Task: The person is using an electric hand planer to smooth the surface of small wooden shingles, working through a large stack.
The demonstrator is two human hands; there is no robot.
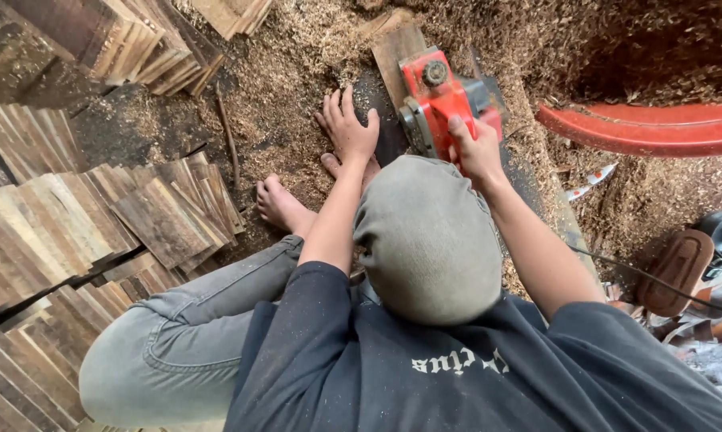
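My right hand (477, 152) grips the handle of a red electric planer (437, 100). The planer sits on a narrow wooden board (397, 50) that runs away from me over the sawdust. To the left of the planer, my left hand (347, 128) lies flat with its fingers spread on the dark near end of the board and holds nothing. One bare foot (281, 204) rests on the sawdust left of that hand, and the toes of the other foot (333, 164) show just below the wrist. A grey cap (429, 240) hides the near part of the board.
Stacks of short wooden slats (165, 216) lie at the left, with more slats (137, 40) at the top left. Sawdust (297, 56) covers the ground. A red curved rim (657, 128) crosses the right side. A black cable (649, 280) and a brown sandal (681, 268) lie at the right.
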